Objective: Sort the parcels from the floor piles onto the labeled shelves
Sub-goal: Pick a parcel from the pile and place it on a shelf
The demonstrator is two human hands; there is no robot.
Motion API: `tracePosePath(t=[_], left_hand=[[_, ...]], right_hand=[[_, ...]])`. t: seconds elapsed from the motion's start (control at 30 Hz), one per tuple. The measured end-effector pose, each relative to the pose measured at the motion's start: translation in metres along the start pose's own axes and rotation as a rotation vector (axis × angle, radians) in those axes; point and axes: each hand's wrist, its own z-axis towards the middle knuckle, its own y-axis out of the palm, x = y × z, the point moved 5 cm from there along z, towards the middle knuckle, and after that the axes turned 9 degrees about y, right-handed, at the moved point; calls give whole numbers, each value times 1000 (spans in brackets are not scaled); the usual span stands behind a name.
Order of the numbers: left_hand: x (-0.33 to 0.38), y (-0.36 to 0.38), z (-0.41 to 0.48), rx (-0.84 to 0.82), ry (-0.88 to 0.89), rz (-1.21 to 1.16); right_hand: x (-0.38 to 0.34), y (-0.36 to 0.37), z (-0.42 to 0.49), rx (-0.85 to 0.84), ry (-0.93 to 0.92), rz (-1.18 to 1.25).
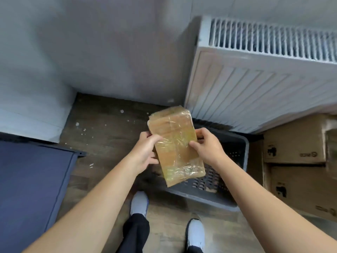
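Observation:
A flat brown parcel, wrapped in shiny clear tape, is held up in the middle of the head view, above the floor. My left hand grips its left edge, thumb on the front face. My right hand grips the right edge, with thumb and fingers pinching it. The parcel tilts slightly, its top end away from me. No label on it can be read.
A dark perforated plastic crate sits on the wooden floor under the parcel. Cardboard boxes are stacked at the right. A white radiator stands behind them. A dark blue panel lies at the left. My feet are below.

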Motion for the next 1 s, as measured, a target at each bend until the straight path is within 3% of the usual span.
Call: tracePosePath(t=[0.17,0.37,0.53,0.77,1.0], left_hand=[[86,-2,-106,-76,141,-239],[137,-22,-194,177,299,-297],[159,-43,-255,122,444,-452],[172,-96,-312,96,537,-760],[185,-129,-347,80,533,-815]], right_hand=[[-80,-65,-76,-40,-151,-79],[-163,-107,-151,-157,-197,11],[-231,-122,-215,-82,-296,15],[-284,-121,-254,117,-357,-163],[-300,-109,-275,-137,-165,30]])
